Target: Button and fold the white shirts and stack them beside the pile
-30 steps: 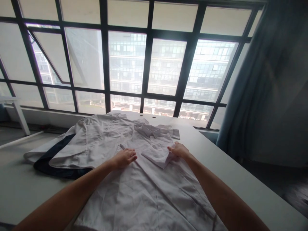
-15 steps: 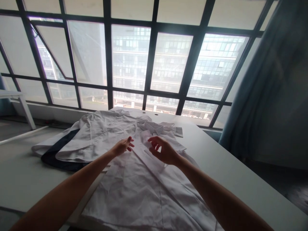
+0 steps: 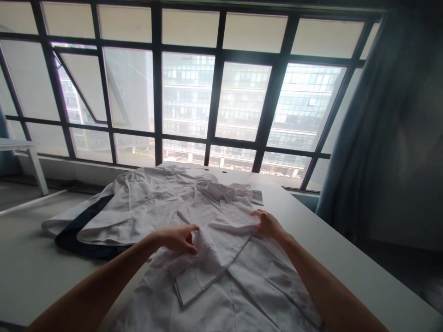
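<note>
- We have a white shirt [image 3: 221, 230] spread out, creased and rumpled; its front is doubled over in the middle, and a folded flap of cloth [image 3: 195, 276] ends in a corner pointing toward us;
- Our left hand [image 3: 176, 240] curls narrowly round the edge of that fold, seeming to pinch it between fingers and thumb; our right hand [image 3: 270, 226] lies open on the shirt, just right of the fold;
- The collar [image 3: 218, 191] points away from us toward the window; the shirt's long axis runs from there toward us, its lower part running off the bottom of the view; a sleeve [image 3: 145, 203] spreads to the left;
- The shirt lies on a white worktop [image 3: 311, 221], its left side overlapping a dark navy garment [image 3: 83, 233];
- Beyond the worktop stands a tall dark-framed window [image 3: 214, 97] facing a glass-fronted building [image 3: 242, 106]; a blue curtain [image 3: 360, 138] hangs at the right; a small white table [image 3: 20, 147] stands at the far left
</note>
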A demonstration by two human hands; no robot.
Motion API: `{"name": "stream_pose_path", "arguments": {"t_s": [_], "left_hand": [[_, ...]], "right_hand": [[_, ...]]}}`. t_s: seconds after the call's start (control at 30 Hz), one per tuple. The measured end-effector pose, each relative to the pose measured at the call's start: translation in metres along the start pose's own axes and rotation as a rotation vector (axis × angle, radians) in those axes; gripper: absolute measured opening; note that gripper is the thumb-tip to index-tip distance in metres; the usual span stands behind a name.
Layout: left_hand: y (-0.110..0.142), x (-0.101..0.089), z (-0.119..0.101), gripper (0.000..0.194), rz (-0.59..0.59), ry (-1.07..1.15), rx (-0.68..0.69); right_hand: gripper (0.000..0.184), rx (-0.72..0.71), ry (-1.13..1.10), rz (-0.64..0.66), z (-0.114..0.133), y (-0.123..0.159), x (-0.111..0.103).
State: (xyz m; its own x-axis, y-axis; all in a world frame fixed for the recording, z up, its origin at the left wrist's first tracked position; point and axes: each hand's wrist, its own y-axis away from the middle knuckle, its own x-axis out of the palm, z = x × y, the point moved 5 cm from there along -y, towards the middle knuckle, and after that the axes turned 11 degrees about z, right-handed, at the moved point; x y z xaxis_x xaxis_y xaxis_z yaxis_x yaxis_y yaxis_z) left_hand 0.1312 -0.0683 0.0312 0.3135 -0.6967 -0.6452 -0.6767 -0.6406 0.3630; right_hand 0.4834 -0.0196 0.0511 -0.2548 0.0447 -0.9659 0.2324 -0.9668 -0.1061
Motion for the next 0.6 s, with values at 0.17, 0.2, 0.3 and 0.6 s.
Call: {"name": "stream_pose_path", "arguments": {"t_s": [0.17, 0.2, 0.3, 0.6], "left_hand": [[-0.001, 0.006, -0.015, 0.029, -0.102, -0.051, 0.026], [-0.001, 0.007, -0.016, 0.031, -0.104, 0.014, 0.014], [0.000, 0.007, -0.018, 0.038, -0.087, 0.353, -0.005], [0.024, 0.001, -0.016, 0.046, 0.084, 0.622, -0.058]], "right_hand": [[0.057, 0.037, -0.078, 0.000, -0.035, 0.005, 0.007], [0.057, 0.041, -0.095, -0.006, -0.038, 0.005, 0.008], [0.051, 0.069, -0.110, -0.026, -0.046, 0.004, 0.010], [0.032, 0.054, -0.076, -0.152, -0.059, 0.011, 0.003]]}}
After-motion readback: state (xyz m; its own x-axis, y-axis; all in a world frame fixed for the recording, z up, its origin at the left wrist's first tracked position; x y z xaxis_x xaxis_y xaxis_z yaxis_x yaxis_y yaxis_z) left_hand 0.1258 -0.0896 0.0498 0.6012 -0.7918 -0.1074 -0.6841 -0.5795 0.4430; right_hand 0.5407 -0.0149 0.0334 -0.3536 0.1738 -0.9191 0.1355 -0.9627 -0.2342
